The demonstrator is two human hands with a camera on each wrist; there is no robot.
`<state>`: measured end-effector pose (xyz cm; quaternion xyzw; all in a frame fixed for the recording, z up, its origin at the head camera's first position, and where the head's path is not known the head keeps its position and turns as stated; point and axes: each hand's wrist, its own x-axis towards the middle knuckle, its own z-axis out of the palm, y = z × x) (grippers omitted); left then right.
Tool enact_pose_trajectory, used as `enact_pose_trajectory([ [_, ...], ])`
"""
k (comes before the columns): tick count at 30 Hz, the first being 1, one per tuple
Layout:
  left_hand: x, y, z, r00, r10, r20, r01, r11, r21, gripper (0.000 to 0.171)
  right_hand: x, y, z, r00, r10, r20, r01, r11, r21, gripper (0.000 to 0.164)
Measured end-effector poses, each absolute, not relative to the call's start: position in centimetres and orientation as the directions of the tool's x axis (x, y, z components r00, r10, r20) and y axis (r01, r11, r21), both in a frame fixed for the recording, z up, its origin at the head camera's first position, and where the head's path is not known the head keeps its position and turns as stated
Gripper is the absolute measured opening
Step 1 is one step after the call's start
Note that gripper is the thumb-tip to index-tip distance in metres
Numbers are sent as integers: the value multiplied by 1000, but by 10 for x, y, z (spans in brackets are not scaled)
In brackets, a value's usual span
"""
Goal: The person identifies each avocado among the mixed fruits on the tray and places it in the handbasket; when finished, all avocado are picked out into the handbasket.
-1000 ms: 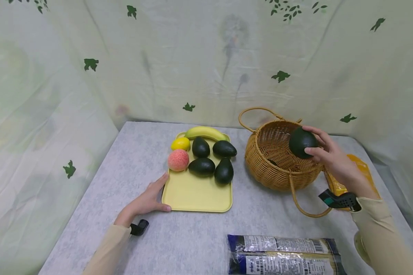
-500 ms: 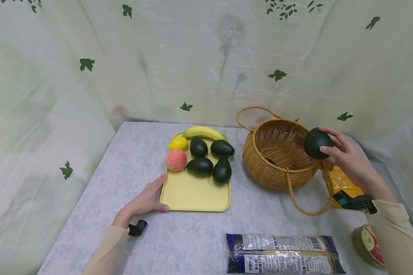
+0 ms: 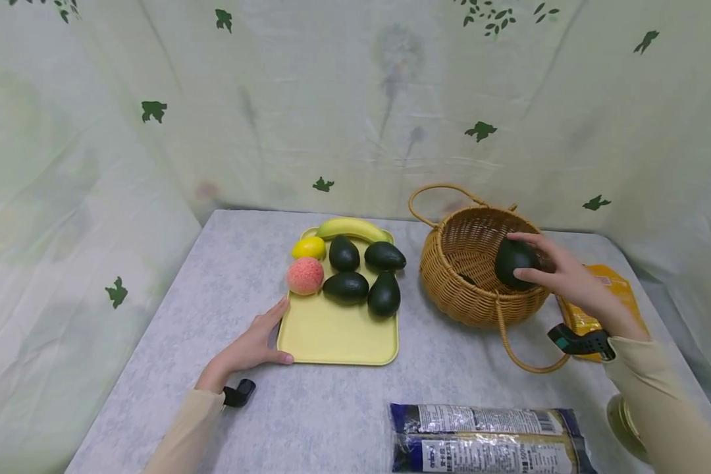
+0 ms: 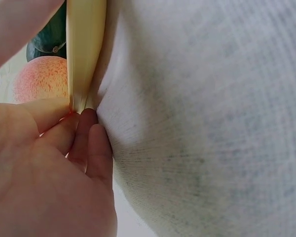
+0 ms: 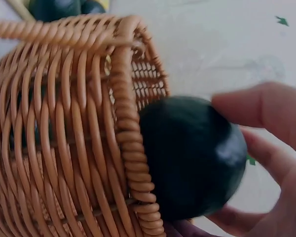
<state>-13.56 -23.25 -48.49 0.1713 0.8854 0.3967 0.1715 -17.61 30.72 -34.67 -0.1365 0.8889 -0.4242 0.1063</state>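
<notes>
My right hand (image 3: 553, 270) grips a dark green avocado (image 3: 514, 263) at the right side of the wicker basket (image 3: 462, 306)'s mouth. In the right wrist view the avocado (image 5: 192, 158) overlaps the basket's rim, thumb and fingers around it. Part of another dark item shows inside the basket. My left hand (image 3: 249, 345) rests at the lower left corner of a yellow tray (image 3: 338, 339), fingers along its side and thumb at its front edge. On the tray lie several avocados (image 3: 384, 295), a banana (image 3: 352, 228), a lemon (image 3: 309, 248) and a peach (image 3: 305, 276).
Two long clear-wrapped packs (image 3: 492, 438) lie at the table's front. An orange packet (image 3: 622, 286) sits right of the basket, partly behind the right forearm. A round tin (image 3: 622, 424) is half hidden by the right sleeve. The basket's front handle (image 3: 509, 349) hangs down onto the table.
My right hand carried the avocado right toward the basket's rim, then back left and lower into its mouth. The left hand stays at the tray.
</notes>
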Motion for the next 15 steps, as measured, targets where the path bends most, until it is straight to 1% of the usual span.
enact_pose_trajectory([
  [3,-135,-233,-484,-884,438,-165,170,629,759,113,-180,303,-348,-925,-373,-76,-205,656,-727,60],
  [8,-135,-232,-483,-884,438,-163,174,632,755,112,-183,300,-348,-908,-408,-94,-246,703,-667,48],
  [12,-134,-231,-483,-883,441,-160,179,632,754,113,-180,295,-346,-910,-406,-80,-241,677,-695,45],
  [15,-134,-232,-482,-884,439,-157,184,638,748,113,-178,291,-346,-919,-389,-61,-194,584,-788,46],
])
